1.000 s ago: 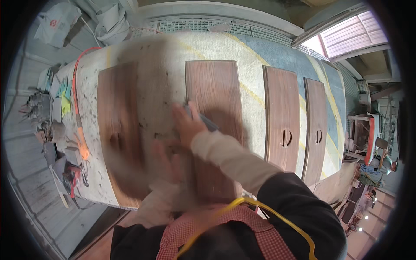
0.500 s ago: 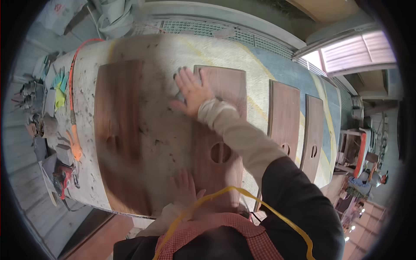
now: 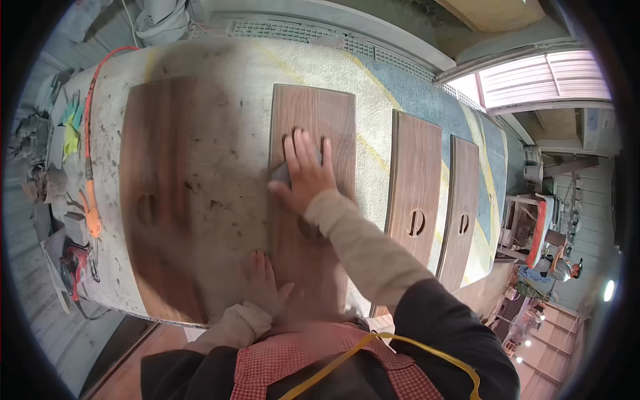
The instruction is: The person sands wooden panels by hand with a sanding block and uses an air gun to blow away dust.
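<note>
A dark brown wooden panel [image 3: 312,113] lies lengthwise in front of me, its round cutout partly hidden under my right forearm. On its far half rests my right hand [image 3: 311,175], fingers stretched forward and thumb out to the side. Beneath that palm, between thumb and fingers, shows a dark grey pad [image 3: 281,175] that looks like sandpaper. My left hand [image 3: 265,283] lies at the near left edge of the same panel, fingers extended and slightly blurred. Nothing shows in it.
Another brown panel [image 3: 157,267] lies to the left, and two more [image 3: 417,167] [image 3: 465,180] to the right, on a stained carpet-covered table [image 3: 220,140]. Along the left edge are an orange hose with an air gun [image 3: 92,217], yellow-green gloves [image 3: 71,133] and a red tool [image 3: 75,267].
My right hand has slid from the panel's far left edge nearer to me and onto its face, the grey pad moving with it. The whole view has shifted slightly.
</note>
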